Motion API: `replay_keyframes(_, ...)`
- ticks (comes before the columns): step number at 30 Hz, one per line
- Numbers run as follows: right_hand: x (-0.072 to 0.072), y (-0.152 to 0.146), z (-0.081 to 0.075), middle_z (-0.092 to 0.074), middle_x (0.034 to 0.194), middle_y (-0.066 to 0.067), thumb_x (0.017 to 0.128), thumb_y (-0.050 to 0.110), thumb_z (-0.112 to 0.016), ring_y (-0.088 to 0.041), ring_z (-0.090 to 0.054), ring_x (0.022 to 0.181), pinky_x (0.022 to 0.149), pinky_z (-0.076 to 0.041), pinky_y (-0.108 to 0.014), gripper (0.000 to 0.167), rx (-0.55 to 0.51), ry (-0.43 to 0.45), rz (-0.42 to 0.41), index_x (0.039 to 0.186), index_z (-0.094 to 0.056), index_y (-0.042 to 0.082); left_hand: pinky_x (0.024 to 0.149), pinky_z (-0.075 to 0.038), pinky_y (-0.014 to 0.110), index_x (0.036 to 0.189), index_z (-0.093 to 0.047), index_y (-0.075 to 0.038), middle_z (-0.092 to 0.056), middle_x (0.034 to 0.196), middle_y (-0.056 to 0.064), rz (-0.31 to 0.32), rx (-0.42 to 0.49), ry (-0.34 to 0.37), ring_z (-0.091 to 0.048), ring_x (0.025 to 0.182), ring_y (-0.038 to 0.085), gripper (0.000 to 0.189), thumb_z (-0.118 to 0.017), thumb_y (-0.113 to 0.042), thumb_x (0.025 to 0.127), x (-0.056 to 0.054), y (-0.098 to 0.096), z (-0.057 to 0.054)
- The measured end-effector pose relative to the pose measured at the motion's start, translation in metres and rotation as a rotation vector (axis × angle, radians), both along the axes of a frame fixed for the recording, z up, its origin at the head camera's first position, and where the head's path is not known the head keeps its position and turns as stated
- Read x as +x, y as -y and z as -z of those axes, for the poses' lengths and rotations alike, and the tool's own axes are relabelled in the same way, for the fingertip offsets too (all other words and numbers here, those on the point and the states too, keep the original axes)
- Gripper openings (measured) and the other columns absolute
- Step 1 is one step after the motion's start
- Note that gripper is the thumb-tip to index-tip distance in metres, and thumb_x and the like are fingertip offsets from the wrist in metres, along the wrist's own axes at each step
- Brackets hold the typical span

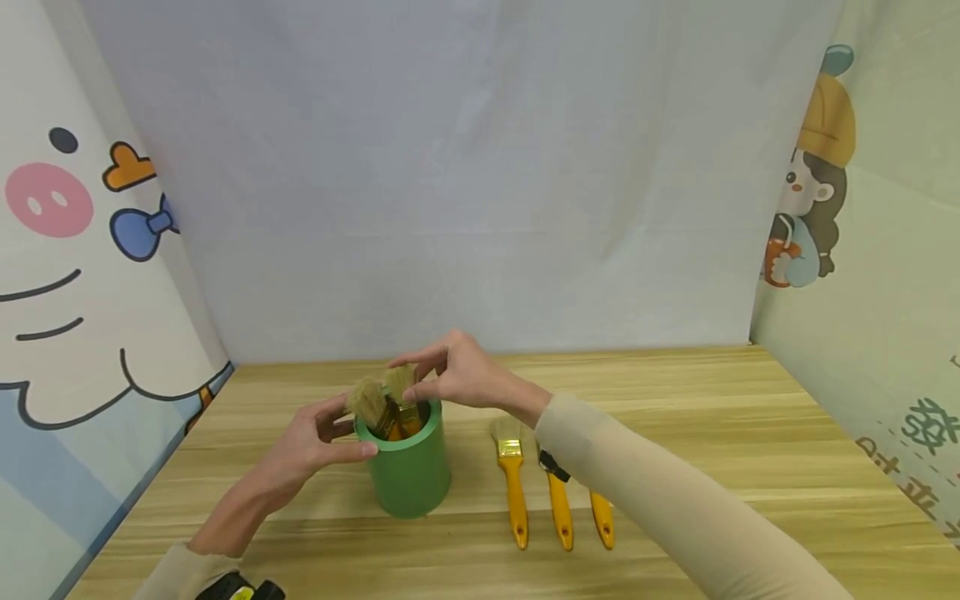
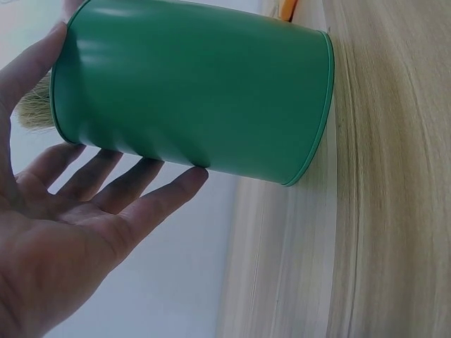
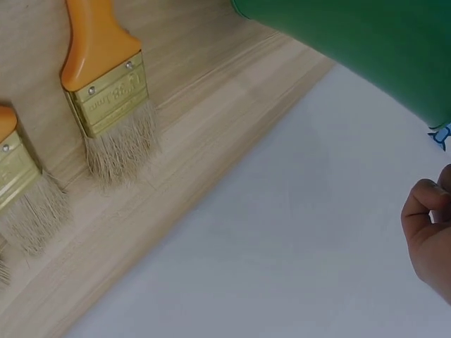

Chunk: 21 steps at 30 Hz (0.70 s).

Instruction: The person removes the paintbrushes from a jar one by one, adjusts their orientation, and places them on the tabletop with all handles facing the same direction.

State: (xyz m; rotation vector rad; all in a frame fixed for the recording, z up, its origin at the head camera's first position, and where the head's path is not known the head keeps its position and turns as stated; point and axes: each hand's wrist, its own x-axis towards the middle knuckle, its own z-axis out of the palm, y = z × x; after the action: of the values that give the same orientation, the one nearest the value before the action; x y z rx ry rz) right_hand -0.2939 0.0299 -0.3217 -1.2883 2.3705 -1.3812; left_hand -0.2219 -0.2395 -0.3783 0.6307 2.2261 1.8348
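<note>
A green cylindrical container [image 1: 408, 479] stands upright on the table, with paintbrushes in it, bristles up. My left hand [image 1: 307, 442] holds the container from the left; in the left wrist view its thumb is at the rim and its fingertips [image 2: 190, 179] touch the side. Above the opening, my right hand [image 1: 468, 375] pinches the bristle end of one paintbrush [image 1: 400, 382] between thumb and fingers. Another paintbrush [image 1: 367, 402] leans beside it toward the left. In the right wrist view only part of the right hand [image 3: 430, 232] shows, and the brush is out of sight.
Right of the container, three yellow-handled paintbrushes lie in a row: a left one [image 1: 515, 496], a middle one [image 1: 559, 508] and a right one [image 1: 602, 518], partly hidden by my right sleeve [image 1: 660, 483]. A pale curtain [image 1: 465, 208] hangs behind the wooden table [image 1: 712, 417].
</note>
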Motion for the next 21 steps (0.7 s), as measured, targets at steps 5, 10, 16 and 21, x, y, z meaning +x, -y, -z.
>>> replay_keyframes(5,0.000,0.000,-0.009,-0.079,0.087,0.003,0.093,0.009,-0.081,-0.009,-0.029,0.045,0.048,-0.031,-0.024,0.037,-0.014,-0.044,0.016,0.129,-0.078,0.009,0.098,-0.056,0.051,0.158,-0.045,0.002,-0.046,0.157,0.024,-0.007,-0.001,-0.008,-0.044,0.140,0.054,0.072,-0.078,-0.010,0.094,-0.002,0.000,0.002)
replay_keyframes(10,0.001,-0.002,-0.022,-0.078,0.089,0.003,0.093,0.011,-0.082,-0.008,-0.031,0.047,0.049,-0.031,-0.024,0.036,-0.015,-0.071,0.044,0.129,-0.078,0.010,0.098,-0.055,0.053,0.157,-0.048,-0.002,-0.046,0.158,0.024,-0.006,-0.003,-0.004,-0.043,0.141,0.055,0.070,-0.078,-0.010,0.095,-0.004,0.000,0.003)
replay_keyframes(16,0.000,-0.005,-0.035,-0.078,0.086,0.002,0.093,0.012,-0.082,-0.011,-0.043,0.050,0.049,-0.033,-0.026,0.037,-0.053,-0.076,0.057,0.130,-0.077,0.010,0.098,-0.056,0.052,0.156,-0.048,-0.001,-0.047,0.157,0.024,-0.012,-0.002,-0.008,-0.044,0.140,0.054,0.070,-0.079,-0.011,0.094,-0.004,0.000,0.004)
replay_keyframes(21,-0.002,-0.007,-0.043,-0.079,0.086,-0.001,0.094,0.011,-0.081,-0.014,-0.048,0.054,0.050,-0.034,-0.027,0.037,-0.081,-0.079,0.062,0.131,-0.077,0.009,0.097,-0.056,0.050,0.155,-0.049,0.000,-0.047,0.156,0.023,-0.009,0.001,-0.015,-0.045,0.140,0.053,0.068,-0.078,-0.009,0.095,-0.003,0.000,0.003)
